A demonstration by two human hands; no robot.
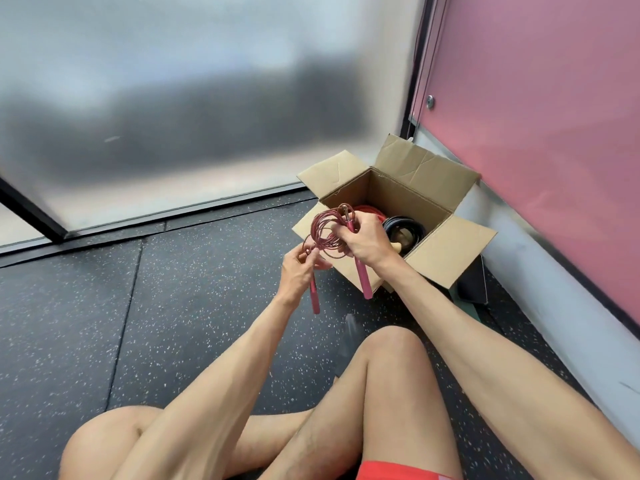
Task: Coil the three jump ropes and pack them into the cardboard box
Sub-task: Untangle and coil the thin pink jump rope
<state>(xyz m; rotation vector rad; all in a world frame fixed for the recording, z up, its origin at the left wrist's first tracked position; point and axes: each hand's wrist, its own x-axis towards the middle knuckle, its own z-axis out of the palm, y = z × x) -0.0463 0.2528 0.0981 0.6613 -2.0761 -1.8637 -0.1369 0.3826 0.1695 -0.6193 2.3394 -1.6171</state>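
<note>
Head view cuts off much of the scene. The red rope in the cardboard box shows only as a curved strip behind the hands. The black rope lies coiled beside it in the box, with a pale wooden handle poking out from under it, partly covered by the right wrist. Past the box's far corner sits a dark and green object that is too hidden to identify. A dark shape behind the frosted glass is only a blur. No brand, label or writing can be read on the box, the ropes or the pink wall panel.

The right hand is curled tightly around the looped pink jump rope and the top of a pink handle, which hangs down below the fist. The left hand pinches the metal end of the second pink handle between thumb and fingertips, and that handle also hangs down. The coil is held in the air just in front of the box's near flap, above the speckled black floor. The person sits with bare legs folded, and a bit of their red shorts shows at the bottom edge.
</note>
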